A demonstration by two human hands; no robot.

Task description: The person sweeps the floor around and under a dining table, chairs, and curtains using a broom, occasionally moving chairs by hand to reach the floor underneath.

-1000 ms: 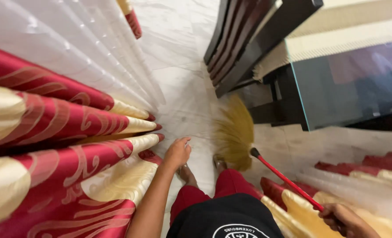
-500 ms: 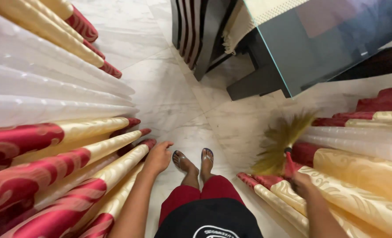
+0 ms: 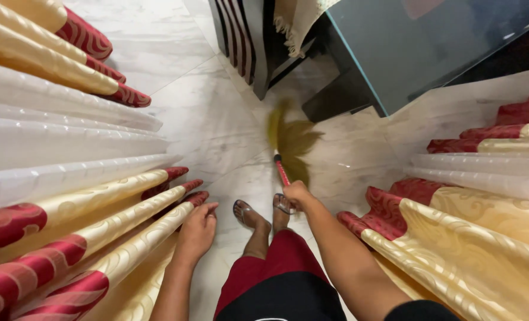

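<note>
Holding a broom (image 3: 288,142) by its red handle, the right hand (image 3: 297,195) points the yellow bristles at the white marble floor (image 3: 217,128), far in front of the two feet in sandals (image 3: 258,211). The left hand (image 3: 196,229) hangs loose and half open, holding nothing, just beside the red and gold curtain (image 3: 92,238) on the left. The floor looks clean near the feet, so the sweeping seems well along, but I cannot tell under the dark glass table (image 3: 407,53). No packages, labels or signs show here.
</note>
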